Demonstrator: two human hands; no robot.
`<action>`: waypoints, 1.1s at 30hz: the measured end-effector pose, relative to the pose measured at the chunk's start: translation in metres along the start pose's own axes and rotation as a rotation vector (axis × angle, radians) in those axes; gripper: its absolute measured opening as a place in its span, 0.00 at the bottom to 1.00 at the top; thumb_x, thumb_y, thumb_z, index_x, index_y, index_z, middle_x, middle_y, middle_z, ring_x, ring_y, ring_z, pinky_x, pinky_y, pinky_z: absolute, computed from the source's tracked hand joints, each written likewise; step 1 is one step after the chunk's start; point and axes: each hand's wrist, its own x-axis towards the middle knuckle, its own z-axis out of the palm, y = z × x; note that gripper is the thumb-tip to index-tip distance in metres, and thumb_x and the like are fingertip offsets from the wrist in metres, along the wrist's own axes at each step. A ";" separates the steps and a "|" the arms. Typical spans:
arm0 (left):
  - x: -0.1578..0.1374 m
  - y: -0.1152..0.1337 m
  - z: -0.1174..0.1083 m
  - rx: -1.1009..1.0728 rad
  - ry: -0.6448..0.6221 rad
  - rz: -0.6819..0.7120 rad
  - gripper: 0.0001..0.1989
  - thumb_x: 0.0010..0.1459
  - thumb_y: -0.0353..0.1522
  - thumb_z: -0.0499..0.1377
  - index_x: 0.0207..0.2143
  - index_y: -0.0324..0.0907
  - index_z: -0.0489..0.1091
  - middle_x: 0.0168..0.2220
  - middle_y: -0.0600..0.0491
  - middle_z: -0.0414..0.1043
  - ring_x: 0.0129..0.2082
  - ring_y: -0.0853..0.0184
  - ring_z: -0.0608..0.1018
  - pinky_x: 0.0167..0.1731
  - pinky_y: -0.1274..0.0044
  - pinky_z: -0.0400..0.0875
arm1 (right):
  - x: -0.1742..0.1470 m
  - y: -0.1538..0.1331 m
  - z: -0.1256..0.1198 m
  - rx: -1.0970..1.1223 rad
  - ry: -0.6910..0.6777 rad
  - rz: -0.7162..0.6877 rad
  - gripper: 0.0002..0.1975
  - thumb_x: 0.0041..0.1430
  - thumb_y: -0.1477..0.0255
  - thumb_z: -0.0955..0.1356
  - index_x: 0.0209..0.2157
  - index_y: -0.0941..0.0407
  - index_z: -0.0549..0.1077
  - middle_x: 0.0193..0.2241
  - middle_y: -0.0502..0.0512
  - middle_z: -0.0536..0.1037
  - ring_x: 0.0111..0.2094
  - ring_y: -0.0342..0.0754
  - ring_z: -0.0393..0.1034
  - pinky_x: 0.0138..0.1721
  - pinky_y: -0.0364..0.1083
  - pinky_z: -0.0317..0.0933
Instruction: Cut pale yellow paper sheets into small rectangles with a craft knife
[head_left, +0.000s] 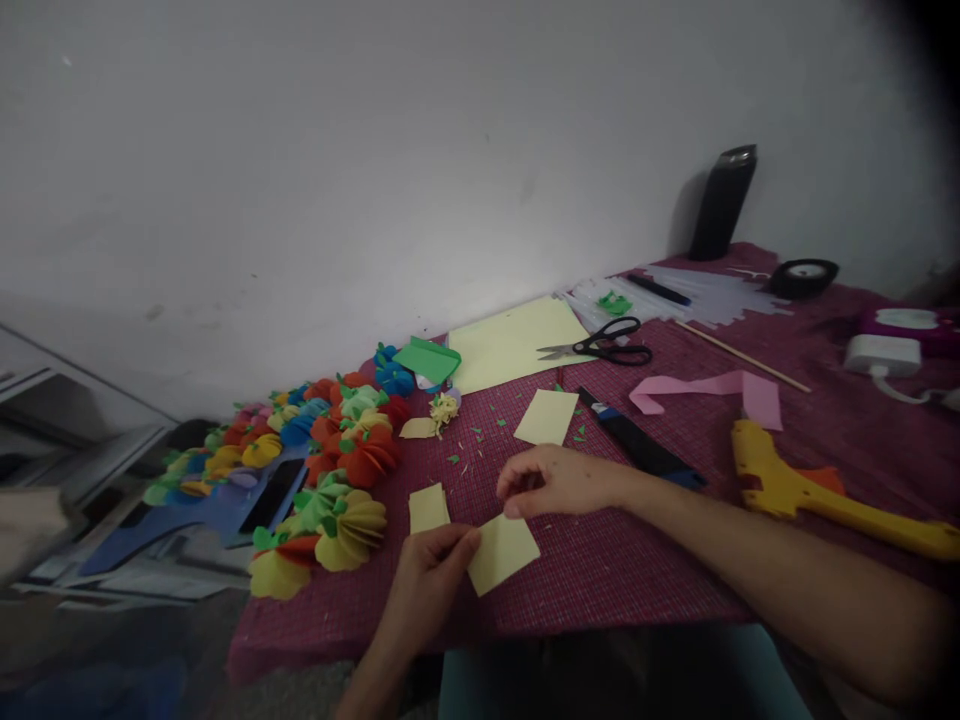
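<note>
**Both hands on a small yellow paper piece, near edge of tabletop**

I see the left hand (427, 580) pinching the left edge of a pale yellow paper piece (504, 550); grip closed on it, thumb on top. The right hand (551, 482) comes in from 3 o'clock, fingertips curled shut at the piece's top edge, touching it. Whether they pinch it or only press I cannot tell.

Handling, my judgement: very light, thin, floppy, creases at once, not fragile but tears if pulled. It slides easily on the cloth. Best held at an edge or corner with a light pinch, two hands to keep it flat.

Around it:
- second yellow piece (428, 508) at 10 o'clock of the held one, just beside the left hand
- third yellow piece (547, 416) at 12 o'clock, apart
- large yellow sheet (510, 345) further at 12 o'clock, scissors (604, 343) on its right edge
- paper flowers (330, 470), many colours, at 9 to 10 o'clock
- pink strip (712, 392) and yellow glue gun (817, 495) at 2 to 3 o'clock
- dark knife-like tool (637, 440) behind the right hand

Containers: a dark tall cylinder (723, 203) stands at the far wall, 1 o'clock; contents not visible. No open bins or trays seen on the tabletop (645, 570); green scraps lie loose on the cloth.
</note>
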 end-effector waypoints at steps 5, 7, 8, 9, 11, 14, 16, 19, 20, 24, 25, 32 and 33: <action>0.000 -0.004 0.010 0.020 -0.008 0.025 0.18 0.54 0.40 0.49 0.24 0.35 0.70 0.18 0.58 0.59 0.21 0.74 0.60 0.20 0.83 0.52 | 0.000 0.004 0.009 -0.123 -0.039 -0.011 0.09 0.49 0.70 0.64 0.27 0.60 0.72 0.21 0.49 0.70 0.22 0.39 0.60 0.23 0.38 0.53; -0.002 -0.008 0.009 0.023 -0.016 0.010 0.19 0.54 0.40 0.49 0.22 0.35 0.70 0.17 0.58 0.58 0.19 0.74 0.60 0.18 0.83 0.52 | -0.001 0.004 0.007 -0.145 -0.054 -0.029 0.08 0.49 0.70 0.64 0.27 0.60 0.72 0.21 0.49 0.70 0.22 0.39 0.60 0.23 0.38 0.52; -0.003 -0.010 0.007 0.026 -0.022 0.000 0.19 0.54 0.40 0.49 0.22 0.35 0.70 0.16 0.58 0.59 0.19 0.74 0.61 0.18 0.83 0.52 | -0.002 0.003 0.006 -0.147 -0.064 -0.033 0.08 0.49 0.71 0.64 0.28 0.60 0.72 0.21 0.49 0.70 0.21 0.39 0.60 0.22 0.38 0.52; -0.004 -0.012 0.004 0.027 -0.028 -0.011 0.19 0.54 0.40 0.50 0.22 0.35 0.70 0.16 0.58 0.60 0.18 0.74 0.62 0.18 0.83 0.52 | -0.002 0.002 0.004 -0.147 -0.071 -0.032 0.08 0.49 0.71 0.63 0.28 0.60 0.72 0.21 0.49 0.70 0.21 0.39 0.59 0.22 0.38 0.52; -0.008 -0.015 -0.004 0.009 -0.021 -0.038 0.18 0.53 0.40 0.51 0.24 0.35 0.72 0.18 0.56 0.66 0.20 0.72 0.67 0.20 0.83 0.57 | -0.003 0.000 0.000 -0.137 -0.069 -0.021 0.08 0.49 0.71 0.63 0.27 0.60 0.72 0.21 0.49 0.69 0.21 0.39 0.59 0.22 0.38 0.51; -0.015 -0.015 -0.015 -0.048 0.067 -0.086 0.16 0.52 0.40 0.52 0.30 0.36 0.73 0.26 0.51 0.73 0.28 0.66 0.73 0.28 0.80 0.64 | -0.004 -0.003 -0.004 -0.113 -0.015 0.000 0.08 0.48 0.71 0.64 0.27 0.60 0.72 0.20 0.48 0.68 0.21 0.39 0.58 0.22 0.38 0.51; -0.018 -0.012 -0.015 -0.097 0.136 -0.064 0.17 0.52 0.40 0.52 0.35 0.37 0.72 0.32 0.49 0.74 0.35 0.62 0.73 0.35 0.76 0.66 | -0.004 -0.005 -0.004 -0.084 0.025 -0.005 0.07 0.48 0.71 0.64 0.27 0.60 0.72 0.20 0.48 0.69 0.22 0.39 0.58 0.22 0.38 0.51; -0.017 -0.008 0.002 -0.232 0.113 0.035 0.21 0.50 0.40 0.55 0.45 0.38 0.67 0.39 0.48 0.72 0.42 0.60 0.71 0.41 0.73 0.64 | -0.002 -0.006 0.002 -0.029 0.074 -0.013 0.08 0.49 0.71 0.63 0.27 0.60 0.72 0.21 0.49 0.69 0.23 0.39 0.60 0.24 0.38 0.53; -0.016 -0.007 0.009 -0.276 0.094 0.053 0.22 0.48 0.39 0.57 0.45 0.37 0.67 0.39 0.48 0.72 0.40 0.60 0.72 0.40 0.73 0.64 | -0.002 -0.006 0.004 -0.006 0.079 -0.009 0.08 0.49 0.71 0.63 0.27 0.60 0.72 0.21 0.49 0.69 0.23 0.40 0.60 0.24 0.39 0.53; -0.010 -0.011 0.030 -0.247 0.150 -0.034 0.17 0.51 0.40 0.55 0.34 0.35 0.73 0.28 0.52 0.74 0.31 0.63 0.73 0.32 0.77 0.66 | 0.000 -0.002 0.007 0.039 0.063 0.006 0.09 0.49 0.68 0.64 0.28 0.59 0.72 0.22 0.49 0.71 0.24 0.40 0.61 0.25 0.39 0.54; -0.009 -0.014 0.030 -0.227 0.176 -0.049 0.17 0.51 0.40 0.54 0.31 0.35 0.73 0.26 0.53 0.74 0.30 0.64 0.73 0.30 0.78 0.66 | 0.000 -0.001 0.006 0.038 0.064 0.002 0.09 0.48 0.68 0.65 0.28 0.59 0.72 0.23 0.49 0.71 0.24 0.40 0.61 0.25 0.39 0.54; -0.019 -0.028 -0.019 0.055 0.466 0.010 0.16 0.54 0.38 0.51 0.39 0.37 0.70 0.36 0.51 0.74 0.37 0.62 0.74 0.35 0.76 0.67 | 0.003 0.000 -0.003 0.005 0.203 0.036 0.08 0.49 0.70 0.64 0.26 0.60 0.71 0.21 0.50 0.71 0.22 0.40 0.60 0.24 0.39 0.54; -0.019 -0.029 -0.025 0.196 0.548 0.033 0.16 0.55 0.37 0.50 0.42 0.38 0.68 0.38 0.50 0.73 0.38 0.62 0.74 0.36 0.75 0.67 | 0.004 0.000 -0.003 -0.002 0.209 0.038 0.08 0.49 0.70 0.64 0.26 0.60 0.71 0.21 0.50 0.71 0.22 0.40 0.60 0.24 0.39 0.54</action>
